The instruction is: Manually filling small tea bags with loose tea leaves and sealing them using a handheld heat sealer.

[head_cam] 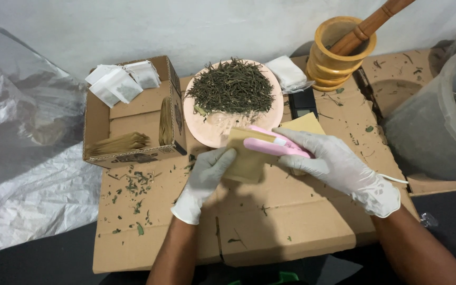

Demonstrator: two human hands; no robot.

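The left hand point(205, 179), in a white glove, holds a small brown paper packet point(245, 158) from its left side, fingers curled against the packet's edge. The right hand point(333, 161), also gloved, grips a pink handheld sealer point(275, 143), its fingers wrapped over the tool so that the sealer's jaws sit clamped across the top edge of the packet. A thin white cord point(394, 179) trails away from the right wrist. The packet hangs just above a flattened cardboard sheet point(270, 221) that serves as the work surface and is strewn with bits of green leaf.

Just behind the hands stands a pink plate point(207, 132) heaped with dried green herbs point(231, 87). To its left, an open cardboard box point(133, 121) holds white sachets point(120, 82) at the back and a row of brown packets point(117, 142) in front. To the right of the plate lie a white cloth bundle point(290, 73), a small black device point(303, 103) and a wooden mortar point(333, 58) with a pestle point(370, 24) leaning in it. A clear plastic tub point(439, 121) sits at the far right, and crumpled silver foil sheeting point(22, 158) covers the left side.
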